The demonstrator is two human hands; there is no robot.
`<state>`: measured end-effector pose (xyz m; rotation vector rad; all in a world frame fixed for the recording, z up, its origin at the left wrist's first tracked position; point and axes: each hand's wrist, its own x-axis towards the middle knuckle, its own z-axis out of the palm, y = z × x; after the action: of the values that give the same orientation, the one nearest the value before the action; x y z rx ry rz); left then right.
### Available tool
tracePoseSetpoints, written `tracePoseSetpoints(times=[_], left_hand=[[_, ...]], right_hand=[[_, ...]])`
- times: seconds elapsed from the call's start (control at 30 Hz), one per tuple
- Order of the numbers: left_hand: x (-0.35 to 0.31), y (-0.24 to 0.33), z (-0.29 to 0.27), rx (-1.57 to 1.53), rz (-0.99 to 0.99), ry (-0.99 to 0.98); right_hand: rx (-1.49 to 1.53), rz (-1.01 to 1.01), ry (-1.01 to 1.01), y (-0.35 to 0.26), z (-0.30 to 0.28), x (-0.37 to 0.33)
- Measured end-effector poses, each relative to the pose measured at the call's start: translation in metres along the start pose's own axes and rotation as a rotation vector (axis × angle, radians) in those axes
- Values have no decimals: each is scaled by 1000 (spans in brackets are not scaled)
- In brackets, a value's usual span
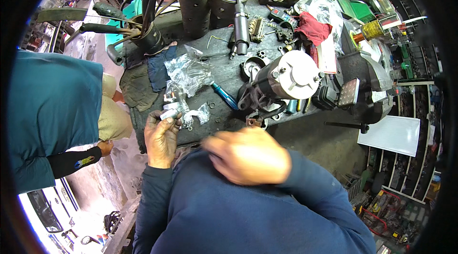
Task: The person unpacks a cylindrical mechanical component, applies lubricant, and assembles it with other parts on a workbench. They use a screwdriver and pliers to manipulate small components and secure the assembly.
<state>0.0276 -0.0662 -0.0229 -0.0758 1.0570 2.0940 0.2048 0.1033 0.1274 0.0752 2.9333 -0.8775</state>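
Observation:
My left hand [161, 140], at the near left edge of the workbench, is closed on a small silvery metal part [170, 112], pinched between thumb and fingers. My right hand [250, 155] hovers in front of my chest, smeared by motion, so its fingers cannot be read. Crumpled clear plastic bags [188, 72] lie just beyond the left hand. Small rings and washers [217, 119] are scattered beside it. A blue-handled tool [225, 96] rests between the bags and a large cylindrical motor [296, 75] with a pale round end cap.
Dark perforated metal cylinders [195, 10] stand at the back, beside a can of hammers and tools [148, 39]. A red cloth [314, 28] lies at the back right. Another person in a teal shirt [57, 115] stands at the left. Shelves of parts [405, 158] line the right side.

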Motion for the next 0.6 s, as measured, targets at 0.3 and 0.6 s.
tracePoseSetpoints(times=[0.3,0.6], left_hand=[[-3,-21,22,-32,7,63],[-20,-37,33,-39,116,218]], right_hand=[[-401,259,155,216,-105,-29],[-507,-21,-259,263,-42,96]])
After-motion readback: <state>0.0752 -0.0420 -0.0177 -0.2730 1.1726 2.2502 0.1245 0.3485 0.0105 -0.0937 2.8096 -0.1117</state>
